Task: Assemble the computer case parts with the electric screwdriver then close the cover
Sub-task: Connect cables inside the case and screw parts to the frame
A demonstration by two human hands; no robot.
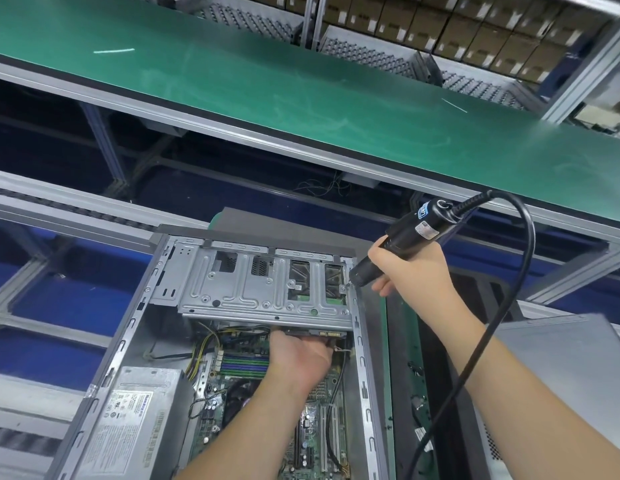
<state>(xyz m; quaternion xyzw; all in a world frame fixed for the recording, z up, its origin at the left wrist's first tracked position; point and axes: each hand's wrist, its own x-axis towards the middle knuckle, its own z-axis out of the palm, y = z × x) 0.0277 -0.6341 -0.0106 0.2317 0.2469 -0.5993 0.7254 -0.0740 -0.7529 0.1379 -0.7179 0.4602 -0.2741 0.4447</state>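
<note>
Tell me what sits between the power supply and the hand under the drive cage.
In the head view, motherboard with memory sticks and yellow-black wires lies between power supply and left hand.

Bright, even light from overhead; shadows are soft and faint. Pale glare streaks the green belt (301,95) toward 12 o'clock, and the metal drive cage (267,289) at centre shines dully. Wide-angle distortion bends straight rails, strongest at 9 and 3 o'clock. The boxes (474,26) at 1 o'clock are soft; corners smear slightly.
</note>
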